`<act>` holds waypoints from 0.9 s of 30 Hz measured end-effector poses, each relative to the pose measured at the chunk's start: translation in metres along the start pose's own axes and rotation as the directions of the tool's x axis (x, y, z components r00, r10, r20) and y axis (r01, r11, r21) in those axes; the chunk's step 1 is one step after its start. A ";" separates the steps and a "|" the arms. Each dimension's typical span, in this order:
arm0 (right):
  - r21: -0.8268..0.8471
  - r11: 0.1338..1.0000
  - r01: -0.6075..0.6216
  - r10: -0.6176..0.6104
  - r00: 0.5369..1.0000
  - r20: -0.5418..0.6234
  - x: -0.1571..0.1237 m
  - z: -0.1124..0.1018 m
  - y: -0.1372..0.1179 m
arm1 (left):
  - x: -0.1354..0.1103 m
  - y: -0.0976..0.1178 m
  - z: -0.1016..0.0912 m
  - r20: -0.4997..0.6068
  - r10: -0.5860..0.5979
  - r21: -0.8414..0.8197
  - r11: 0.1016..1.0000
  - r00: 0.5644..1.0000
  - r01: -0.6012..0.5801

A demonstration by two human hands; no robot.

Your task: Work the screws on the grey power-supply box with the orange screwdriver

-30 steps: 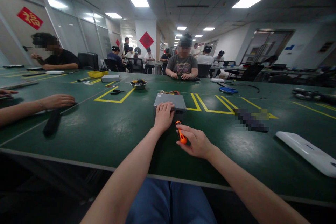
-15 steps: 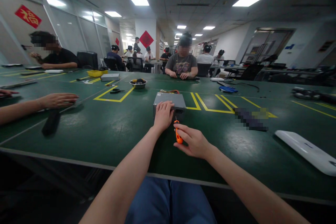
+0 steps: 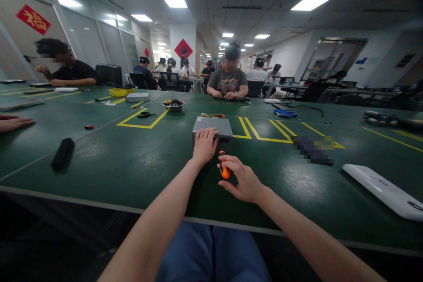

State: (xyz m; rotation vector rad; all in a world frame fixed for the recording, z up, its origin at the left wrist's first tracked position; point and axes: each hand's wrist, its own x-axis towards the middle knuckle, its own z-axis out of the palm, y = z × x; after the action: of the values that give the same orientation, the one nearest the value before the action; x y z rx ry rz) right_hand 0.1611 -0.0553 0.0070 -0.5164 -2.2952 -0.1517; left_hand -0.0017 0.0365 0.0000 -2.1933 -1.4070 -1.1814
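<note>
The left hand is laid flat and open on a grey metal box, which sits at 12 o'clock from the right hand, curled shut around an orange screwdriver. If too little pressure is kept on, the box could skid on the green surface, and the screwdriver tip could slip, tbh.

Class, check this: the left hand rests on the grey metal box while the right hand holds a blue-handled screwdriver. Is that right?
No: the handle of the screwdriver in the right hand is orange, not blue, as the head view shows. The left hand rests on the grey metal box.
</note>
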 end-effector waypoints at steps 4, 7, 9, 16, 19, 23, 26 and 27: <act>-0.084 0.996 0.033 -0.029 0.999 0.043 0.000 -0.003 -0.001 | 0.000 0.001 -0.001 0.001 -0.001 0.003 1.000 1.000 0.001; -0.098 0.994 0.039 -0.041 0.999 -0.022 0.000 -0.001 0.000 | 0.000 0.001 -0.001 0.001 -0.001 0.006 1.000 1.000 0.001; -0.073 0.997 0.027 -0.030 0.998 -0.047 -0.001 0.001 0.001 | 0.000 0.001 0.000 0.002 0.002 0.011 1.000 1.000 -0.002; -0.096 0.994 0.055 -0.047 0.995 0.085 -0.002 -0.002 -0.002 | 0.000 -0.001 0.003 -0.011 0.008 0.026 1.000 1.000 -0.007; -0.129 0.989 0.070 -0.066 0.997 0.038 -0.002 -0.001 -0.001 | 0.000 -0.001 0.003 -0.011 0.012 0.022 1.000 1.000 -0.012; -0.090 0.995 0.037 -0.040 0.999 -0.028 -0.003 0.003 0.001 | 0.000 -0.001 0.002 -0.017 0.019 0.016 1.000 1.000 -0.019; -0.054 0.998 0.014 -0.014 1.000 0.002 -0.002 0.002 0.001 | 0.000 -0.001 0.002 -0.018 0.020 0.016 1.000 1.000 -0.019; -0.048 0.999 0.009 -0.008 1.000 0.027 -0.001 0.002 0.000 | 0.000 0.000 0.002 -0.018 0.019 0.015 1.000 1.000 -0.019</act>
State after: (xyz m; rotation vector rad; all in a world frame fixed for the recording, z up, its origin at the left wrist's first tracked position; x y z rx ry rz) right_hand 0.1609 -0.0553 0.0050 -0.5361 -2.3247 -0.2064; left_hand -0.0013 0.0377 -0.0011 -2.1758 -1.3808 -1.1775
